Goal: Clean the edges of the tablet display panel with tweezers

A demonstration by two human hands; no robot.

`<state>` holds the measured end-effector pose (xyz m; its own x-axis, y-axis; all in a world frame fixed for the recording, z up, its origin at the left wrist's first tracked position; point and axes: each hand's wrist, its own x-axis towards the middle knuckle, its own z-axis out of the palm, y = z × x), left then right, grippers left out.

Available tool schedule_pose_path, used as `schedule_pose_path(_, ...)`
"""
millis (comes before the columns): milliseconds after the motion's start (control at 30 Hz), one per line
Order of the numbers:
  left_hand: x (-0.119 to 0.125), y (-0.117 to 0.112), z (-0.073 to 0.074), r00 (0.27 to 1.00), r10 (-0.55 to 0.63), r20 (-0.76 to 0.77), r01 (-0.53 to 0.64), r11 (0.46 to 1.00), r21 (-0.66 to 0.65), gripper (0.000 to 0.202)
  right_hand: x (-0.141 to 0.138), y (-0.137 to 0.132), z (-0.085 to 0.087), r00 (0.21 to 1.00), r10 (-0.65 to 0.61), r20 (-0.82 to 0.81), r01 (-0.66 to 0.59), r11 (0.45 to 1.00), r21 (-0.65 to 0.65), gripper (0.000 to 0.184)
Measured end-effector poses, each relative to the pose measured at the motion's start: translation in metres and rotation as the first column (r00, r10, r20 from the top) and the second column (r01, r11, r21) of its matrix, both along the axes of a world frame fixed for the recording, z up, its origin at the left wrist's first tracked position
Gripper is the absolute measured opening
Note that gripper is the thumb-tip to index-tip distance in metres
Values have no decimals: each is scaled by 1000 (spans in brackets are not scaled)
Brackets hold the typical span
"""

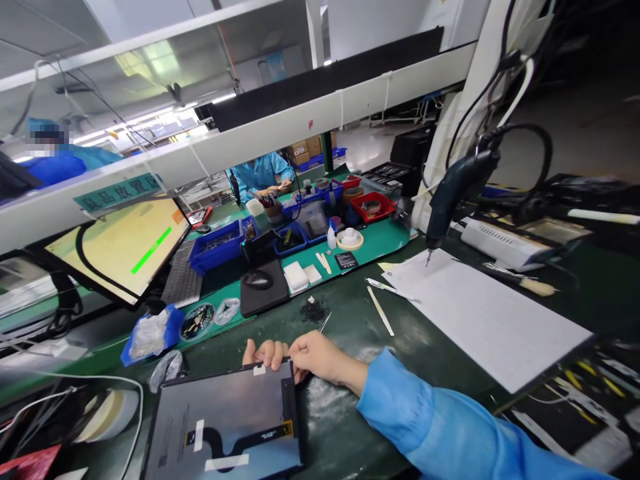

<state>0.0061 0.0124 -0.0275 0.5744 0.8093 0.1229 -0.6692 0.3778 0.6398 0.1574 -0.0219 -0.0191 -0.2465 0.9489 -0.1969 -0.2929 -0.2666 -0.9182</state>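
Observation:
A tablet display panel point(240, 407) lies tilted with its back up, showing a black flex cable point(220, 445) and white tape strips. My left hand point(270, 353) is closed over the panel's far edge, fingers on top near a white tape tab point(259, 370). Close beside it, my right hand point(317, 357) pinches at the panel's far right corner; whatever is between its fingertips is hidden. Just beyond my hands lie tweezers point(325, 322) and a small heap of black scraps point(314, 309).
An electric screwdriver point(457, 193) hangs over a white paper sheet point(500, 320). A pen point(390, 288) and a pale stick point(381, 311) lie left of it. Blue bins point(220, 245), a mouse point(258, 280) and a monitor point(120, 247) stand farther back. Another person point(263, 175) sits across.

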Motion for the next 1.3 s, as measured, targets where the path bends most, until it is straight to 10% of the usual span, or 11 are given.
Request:
schedule_pose_path(967, 11, -6, -5, 980, 194, -50, -176, 954, 241, 68, 1, -13, 9, 973, -134, 188, 136, 991, 1, 10)
schedule_pose_path(1300, 19, -22, 20, 930, 341, -140, -311, 929, 200, 71, 0, -20, 13, 974, -161, 162, 158, 987, 34, 15)
